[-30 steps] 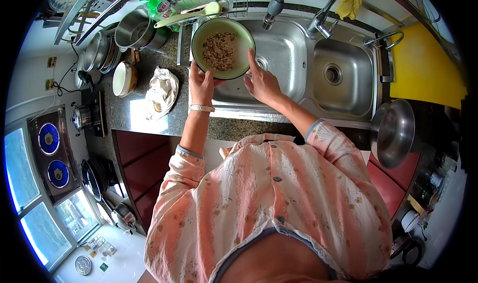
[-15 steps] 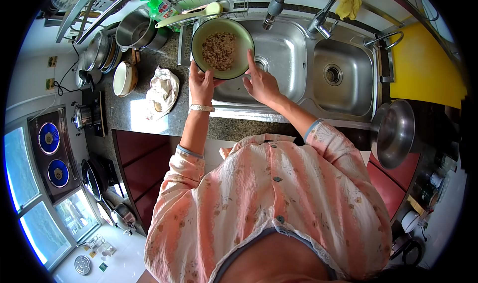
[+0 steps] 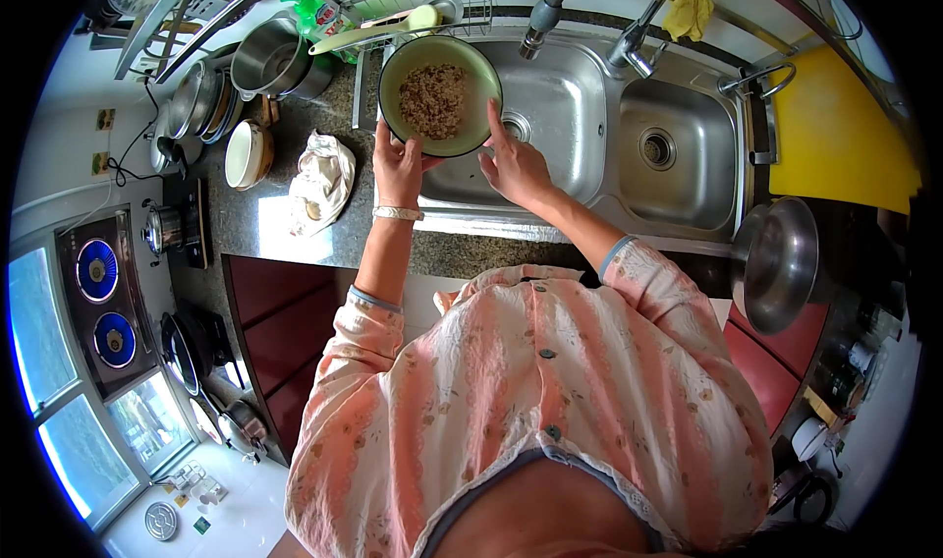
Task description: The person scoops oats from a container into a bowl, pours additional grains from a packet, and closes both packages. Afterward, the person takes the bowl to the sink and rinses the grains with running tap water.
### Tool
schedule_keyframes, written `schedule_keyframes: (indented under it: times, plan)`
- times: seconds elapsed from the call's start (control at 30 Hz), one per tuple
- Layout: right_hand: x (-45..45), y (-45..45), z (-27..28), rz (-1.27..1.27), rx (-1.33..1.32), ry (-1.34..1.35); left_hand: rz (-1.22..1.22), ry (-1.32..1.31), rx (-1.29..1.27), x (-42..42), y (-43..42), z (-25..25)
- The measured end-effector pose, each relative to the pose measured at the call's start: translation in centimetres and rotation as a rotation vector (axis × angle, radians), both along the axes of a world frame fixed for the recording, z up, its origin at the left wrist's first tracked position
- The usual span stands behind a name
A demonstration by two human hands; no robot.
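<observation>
A green bowl (image 3: 474, 72) with a dark rim is held over the left end of the large sink basin (image 3: 565, 116). Inside it lies a heap of brownish grains (image 3: 432, 101), possibly rice. My left hand (image 3: 398, 170) is closed on the bowl's near left edge, its thumb at the rim. At the near right edge, my right hand (image 3: 519, 168) has its index finger stretched up against the rim. The other right fingers are bent near the bowl's side, partly hidden.
Above the basin hangs a faucet (image 3: 540, 23). A smaller basin (image 3: 678, 170) lies to the right. On the left counter are a crumpled cloth (image 3: 320, 180), a white pot (image 3: 246, 153) and a steel pot (image 3: 267, 57). A steel pan (image 3: 783, 263) stands at the right.
</observation>
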State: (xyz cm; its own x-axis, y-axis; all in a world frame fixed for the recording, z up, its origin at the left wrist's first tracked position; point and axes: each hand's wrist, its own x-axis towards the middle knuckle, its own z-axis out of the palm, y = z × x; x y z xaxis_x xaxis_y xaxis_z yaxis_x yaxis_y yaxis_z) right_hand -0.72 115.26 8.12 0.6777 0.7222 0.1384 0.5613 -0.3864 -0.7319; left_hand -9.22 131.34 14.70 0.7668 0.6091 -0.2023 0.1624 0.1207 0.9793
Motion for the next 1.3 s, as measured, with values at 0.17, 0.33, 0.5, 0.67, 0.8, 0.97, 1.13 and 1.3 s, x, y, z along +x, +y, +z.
schedule_keyframes:
  times: [0.17,0.33,0.5,0.67,0.8,0.97,1.13,1.3]
  plan:
    - [0.03,0.07,-0.14,-0.006,0.0,0.007,-0.008,-0.001,0.024,0.06,0.08,-0.05]
    - [0.13,0.05,0.04,-0.009,-0.037,0.026,-0.014,-0.012,0.035,0.12,0.07,-0.08]
    - [0.56,-0.1,0.62,0.039,-0.107,0.087,-0.028,-0.023,0.029,0.17,0.3,-0.39]
    - [0.66,-0.1,0.72,0.039,-0.131,0.104,-0.026,-0.01,0.048,0.28,0.25,-0.3]
    - [0.73,-0.15,0.5,0.042,-0.106,0.095,-0.02,-0.014,0.047,0.4,0.0,0.07]
    - [0.75,-0.24,0.34,0.036,-0.063,0.065,-0.015,-0.01,0.054,0.46,-0.1,0.09]
    - [0.87,-0.24,0.52,0.037,-0.08,0.058,-0.021,-0.008,0.07,0.48,-0.1,0.25]
    - [0.97,-0.13,0.27,0.04,-0.069,0.051,-0.026,-0.004,0.089,0.54,-0.13,0.4]
